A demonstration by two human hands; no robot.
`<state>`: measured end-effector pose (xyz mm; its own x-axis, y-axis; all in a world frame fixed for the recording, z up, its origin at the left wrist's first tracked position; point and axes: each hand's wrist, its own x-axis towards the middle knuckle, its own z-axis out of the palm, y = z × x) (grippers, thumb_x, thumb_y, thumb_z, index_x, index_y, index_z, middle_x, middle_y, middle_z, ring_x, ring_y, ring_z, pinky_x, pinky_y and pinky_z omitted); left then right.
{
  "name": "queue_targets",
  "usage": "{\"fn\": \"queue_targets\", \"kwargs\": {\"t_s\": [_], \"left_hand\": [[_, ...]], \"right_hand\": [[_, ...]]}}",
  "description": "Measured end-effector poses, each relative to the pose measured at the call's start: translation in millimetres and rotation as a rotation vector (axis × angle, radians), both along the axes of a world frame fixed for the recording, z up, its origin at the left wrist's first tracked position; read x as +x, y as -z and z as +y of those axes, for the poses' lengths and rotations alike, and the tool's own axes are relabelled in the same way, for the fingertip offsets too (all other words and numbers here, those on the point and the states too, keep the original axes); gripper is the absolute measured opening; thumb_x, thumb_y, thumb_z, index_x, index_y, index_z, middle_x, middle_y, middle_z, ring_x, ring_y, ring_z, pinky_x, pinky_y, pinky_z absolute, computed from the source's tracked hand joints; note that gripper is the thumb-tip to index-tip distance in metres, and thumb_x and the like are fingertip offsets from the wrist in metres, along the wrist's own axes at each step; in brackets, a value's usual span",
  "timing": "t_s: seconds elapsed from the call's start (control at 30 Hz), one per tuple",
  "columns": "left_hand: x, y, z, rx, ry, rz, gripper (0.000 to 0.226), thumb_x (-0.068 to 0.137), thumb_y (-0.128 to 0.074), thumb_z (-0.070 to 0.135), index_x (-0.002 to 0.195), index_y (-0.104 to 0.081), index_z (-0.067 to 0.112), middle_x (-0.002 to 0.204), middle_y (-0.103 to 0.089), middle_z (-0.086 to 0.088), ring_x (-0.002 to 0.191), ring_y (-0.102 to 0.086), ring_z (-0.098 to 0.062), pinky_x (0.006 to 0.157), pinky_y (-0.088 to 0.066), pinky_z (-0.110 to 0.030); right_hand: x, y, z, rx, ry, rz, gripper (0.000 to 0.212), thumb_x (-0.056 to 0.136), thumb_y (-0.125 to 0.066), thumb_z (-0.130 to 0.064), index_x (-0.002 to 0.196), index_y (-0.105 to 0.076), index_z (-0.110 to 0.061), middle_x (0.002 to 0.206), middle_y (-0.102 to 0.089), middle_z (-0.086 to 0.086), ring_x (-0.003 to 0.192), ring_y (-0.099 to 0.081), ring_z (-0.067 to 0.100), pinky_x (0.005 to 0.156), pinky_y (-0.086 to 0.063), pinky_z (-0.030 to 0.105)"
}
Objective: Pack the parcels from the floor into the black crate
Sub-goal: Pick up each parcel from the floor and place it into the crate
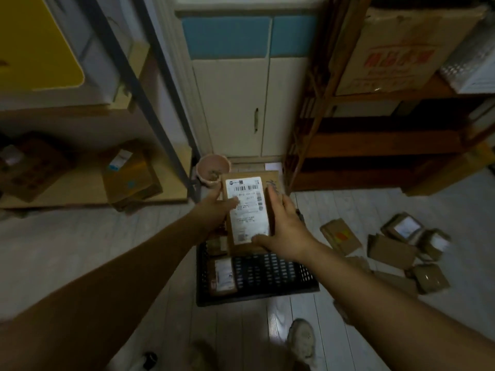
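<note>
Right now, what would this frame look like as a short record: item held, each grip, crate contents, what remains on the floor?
held item: labelled cardboard parcel, label facing the camera, held over the black crate
left grip: holds the parcel's left edge, thumb on the label
right grip: holds its right side, thumb at the lower edge
crate contents: packed parcels, at least two, along its left side
floor: loose parcels, several, right of the crate
stage: held parcel not yet set down

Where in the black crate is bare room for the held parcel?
Bare floor of the crate lies right of the labelled parcel, by the near wall. Its left side is crowded. The held parcel hides the far part.
</note>
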<state>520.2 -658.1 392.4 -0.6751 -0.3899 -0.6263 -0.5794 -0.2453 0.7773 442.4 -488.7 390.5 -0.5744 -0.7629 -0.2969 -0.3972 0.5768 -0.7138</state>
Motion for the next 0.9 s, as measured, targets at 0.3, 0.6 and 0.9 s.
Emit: {"fn": "queue_targets", "kwargs": {"t_s": [0.3, 0.6, 0.9], "left_hand": [[7, 188, 2, 0.056, 0.037, -0.179, 0.062, 0.087, -0.062, 0.009, 0.137, -0.038, 0.036, 0.111, -0.062, -0.002, 0.106, -0.061, -0.027, 0.085, -0.054, -0.051], [4, 380, 18, 0.096, -0.004, -0.260, 0.068, 0.090, -0.058, 0.010, 0.146, -0.026, 0.031, 0.129, -0.056, -0.008, 0.115, -0.056, -0.028, 0.090, -0.052, -0.048], [3, 474, 17, -0.044, 0.223, -0.346, 0.062, 0.098, -0.046, 0.017, 0.150, -0.013, 0.030, 0.134, -0.047, 0.000, 0.125, -0.047, -0.021, 0.096, -0.045, -0.034]], "right_hand": [[5, 205, 8, 0.001, 0.084, -0.290, 0.102, 0.078, -0.076, -0.032, 0.151, -0.006, -0.039, 0.154, -0.019, -0.008, 0.138, -0.025, 0.007, 0.115, -0.028, 0.027], [-14, 393, 10, 0.108, 0.022, -0.325, 0.096, 0.084, -0.071, -0.021, 0.146, 0.000, -0.044, 0.157, -0.008, -0.007, 0.138, -0.018, 0.005, 0.105, -0.015, 0.007], [-6, 488, 21, 0.187, 0.036, -0.330, 0.101, 0.084, -0.071, -0.018, 0.140, 0.010, -0.041, 0.159, -0.006, 0.000, 0.144, -0.015, 0.016, 0.105, -0.015, 0.012]]}}
